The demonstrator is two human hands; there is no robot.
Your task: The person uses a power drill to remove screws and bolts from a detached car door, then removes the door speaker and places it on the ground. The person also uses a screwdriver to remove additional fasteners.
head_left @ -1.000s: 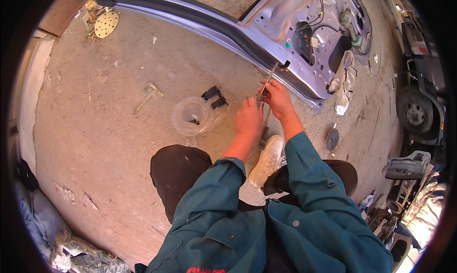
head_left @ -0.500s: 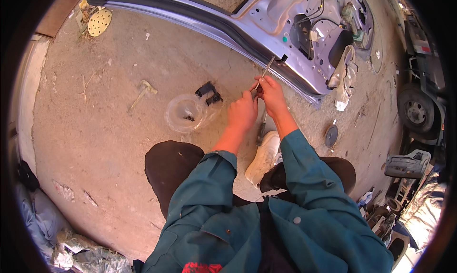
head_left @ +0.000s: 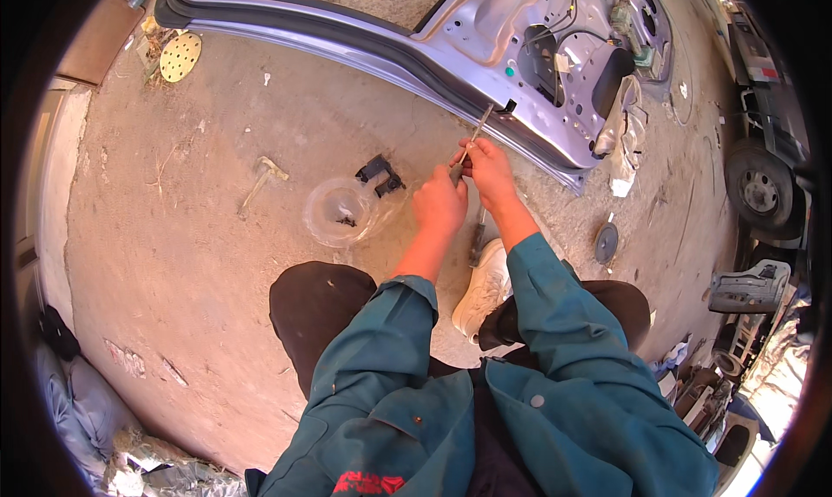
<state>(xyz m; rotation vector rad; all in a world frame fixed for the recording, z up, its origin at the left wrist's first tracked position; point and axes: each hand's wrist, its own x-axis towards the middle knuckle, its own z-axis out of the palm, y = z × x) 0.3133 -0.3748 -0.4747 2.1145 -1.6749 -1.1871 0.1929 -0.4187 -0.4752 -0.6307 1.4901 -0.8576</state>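
A purple-silver car door (head_left: 472,51) lies on the floor ahead of me. My left hand (head_left: 440,201) is closed around the handle of a screwdriver (head_left: 481,124). Closer to the tip, the fingers of my right hand (head_left: 490,169) pinch the same tool around its shaft. The thin shaft points away from me to the door's near edge, its tip beside a small black piece (head_left: 509,106) on the door. Whether the tip touches the door, I cannot tell. My hands partly hide the handle.
On the floor left of my hands are a clear plastic bowl (head_left: 322,235), a black bracket-like part (head_left: 379,175) and a hammer (head_left: 264,178). A dark-handled tool (head_left: 477,244) lies by my shoe (head_left: 485,289). A round grey disc (head_left: 606,242) and a vehicle wheel (head_left: 759,190) are to the right.
The view has shifted slightly. Both hands still grip the screwdriver, and its tip stays near the same spot at the door's edge.
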